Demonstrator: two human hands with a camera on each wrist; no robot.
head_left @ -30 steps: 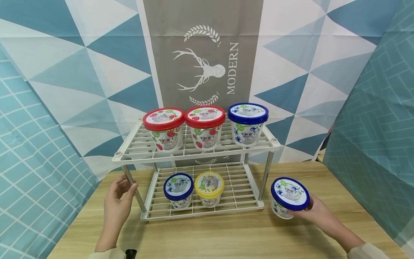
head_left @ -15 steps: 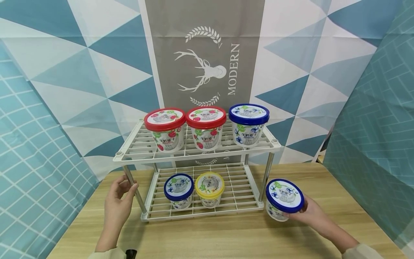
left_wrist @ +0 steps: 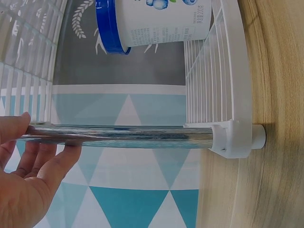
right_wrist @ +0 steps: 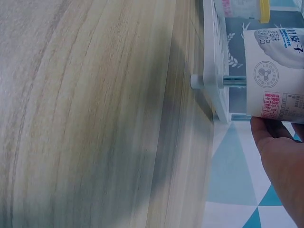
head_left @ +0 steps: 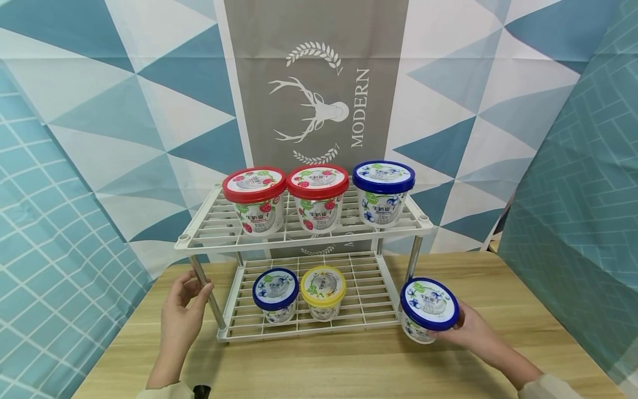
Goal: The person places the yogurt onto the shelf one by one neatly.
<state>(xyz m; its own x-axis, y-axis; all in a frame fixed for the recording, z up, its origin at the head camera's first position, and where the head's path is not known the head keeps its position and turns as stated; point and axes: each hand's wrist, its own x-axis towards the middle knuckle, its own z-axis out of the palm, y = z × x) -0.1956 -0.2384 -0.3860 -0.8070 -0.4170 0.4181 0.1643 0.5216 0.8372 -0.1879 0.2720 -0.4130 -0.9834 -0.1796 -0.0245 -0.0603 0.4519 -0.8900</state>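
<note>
My right hand [head_left: 471, 332] grips a blue-lidded blueberry yogurt tub [head_left: 430, 305], held up in front of the rack's right front post. In the right wrist view the fingers hold the white side of this tub [right_wrist: 275, 76]. At the left, my left hand [head_left: 184, 310] pinches the metal post [left_wrist: 118, 137] of the white two-tier rack [head_left: 299, 241] between thumb and fingers. On the lower shelf stand a small blue-lidded tub [head_left: 276, 289] and a yellow-lidded tub [head_left: 323, 286], side by side.
Two red-lidded strawberry tubs [head_left: 254, 185] [head_left: 318, 183] and a blue-lidded tub [head_left: 384, 178] stand on the top shelf. The rack rests on a wooden table [head_left: 319, 366]. Patterned cloth [head_left: 319, 66] hangs behind, with tiled-print panels at both sides.
My right hand has carried the blueberry yogurt tub leftward, toward the rack's right front post. My left hand stays on the left post.
</note>
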